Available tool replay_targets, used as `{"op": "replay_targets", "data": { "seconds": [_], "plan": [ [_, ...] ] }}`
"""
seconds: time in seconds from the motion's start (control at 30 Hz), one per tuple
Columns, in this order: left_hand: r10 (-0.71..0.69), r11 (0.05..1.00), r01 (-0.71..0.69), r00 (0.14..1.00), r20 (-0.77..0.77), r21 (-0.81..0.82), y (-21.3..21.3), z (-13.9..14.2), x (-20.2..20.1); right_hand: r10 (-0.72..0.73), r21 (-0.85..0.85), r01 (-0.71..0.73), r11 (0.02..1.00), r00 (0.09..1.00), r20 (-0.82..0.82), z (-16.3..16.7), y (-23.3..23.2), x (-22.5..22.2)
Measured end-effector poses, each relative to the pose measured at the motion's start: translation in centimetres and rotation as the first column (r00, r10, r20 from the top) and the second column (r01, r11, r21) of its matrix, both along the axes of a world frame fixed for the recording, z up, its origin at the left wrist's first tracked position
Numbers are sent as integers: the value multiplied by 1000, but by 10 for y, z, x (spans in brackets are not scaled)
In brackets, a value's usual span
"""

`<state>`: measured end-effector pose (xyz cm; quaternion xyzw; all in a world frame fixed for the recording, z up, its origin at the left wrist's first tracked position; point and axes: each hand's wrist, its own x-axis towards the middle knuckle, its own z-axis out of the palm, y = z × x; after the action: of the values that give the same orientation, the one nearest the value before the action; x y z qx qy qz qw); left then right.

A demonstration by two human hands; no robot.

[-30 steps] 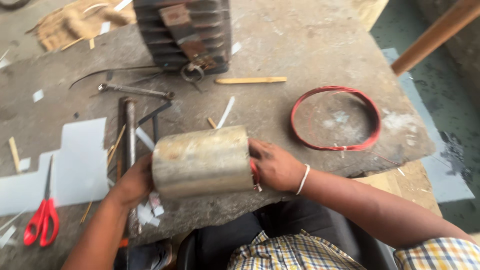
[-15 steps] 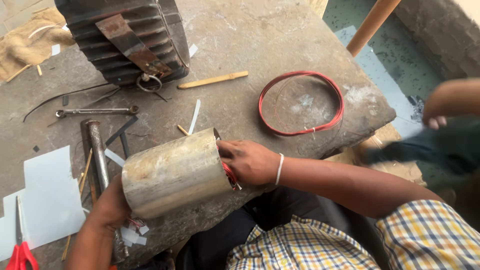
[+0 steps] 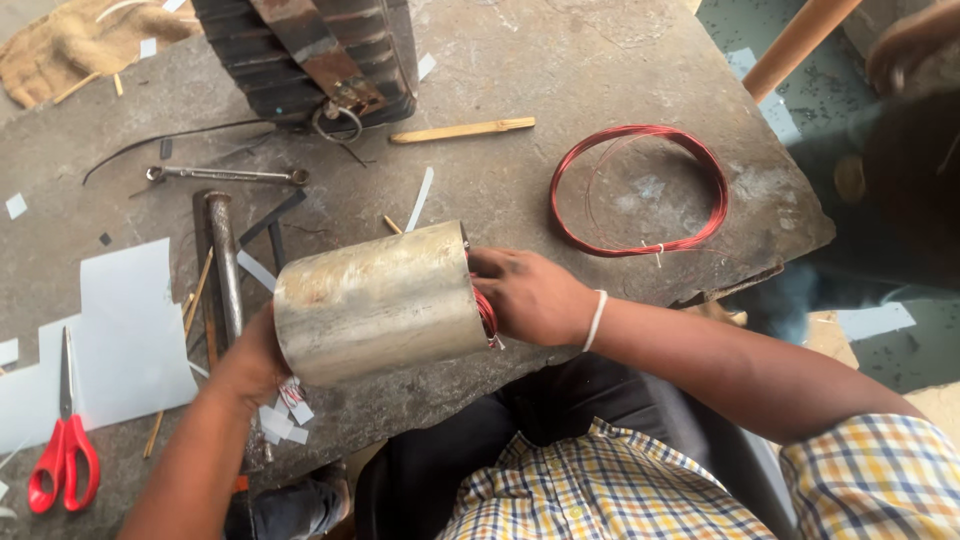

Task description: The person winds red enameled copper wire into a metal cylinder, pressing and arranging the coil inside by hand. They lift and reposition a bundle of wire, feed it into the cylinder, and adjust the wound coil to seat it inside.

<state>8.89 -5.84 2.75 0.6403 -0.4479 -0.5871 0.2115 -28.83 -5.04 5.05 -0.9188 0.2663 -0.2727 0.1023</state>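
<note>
A dull grey metal cylinder (image 3: 375, 302) lies on its side near the front edge of the stone worktop (image 3: 560, 60). My left hand (image 3: 248, 362) grips its left end from below. At the right end my right hand (image 3: 528, 295) presses its fingers against red copper windings (image 3: 487, 316) that show inside the rim. A white band circles my right wrist.
A red wire coil (image 3: 640, 190) lies to the right. A dark finned motor housing (image 3: 305, 55) stands at the back. Red-handled scissors (image 3: 62, 452), white paper sheets (image 3: 120, 330), a metal rod (image 3: 225, 262), a spanner (image 3: 225, 175) and a wooden stick (image 3: 462, 130) lie around. Another person (image 3: 900, 120) is at the far right.
The view has shifted, so the cylinder and hands appear a little lower and left. My hands keep their hold on it. The other person's arm at the right has moved up.
</note>
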Motion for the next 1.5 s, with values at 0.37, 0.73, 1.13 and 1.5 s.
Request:
{"op": "replay_targets", "data": {
  "seconds": [0.37,0.73,1.13,1.5],
  "plan": [
    [1,999,3,993,-121,32,-3,-2,1,-48,208,44,977,999,13,13,4,-12],
    [-192,974,188,981,-15,-124,15,17,2,82,44,-85,995,993,83,9,-4,1],
    [-195,973,167,964,-181,-162,10,17,2,45,187,-45,981,999,9,21,2,6],
    [190,980,-172,954,-231,96,-5,11,-13,-73,238,66,969,997,20,19,7,6]
  ]
}}
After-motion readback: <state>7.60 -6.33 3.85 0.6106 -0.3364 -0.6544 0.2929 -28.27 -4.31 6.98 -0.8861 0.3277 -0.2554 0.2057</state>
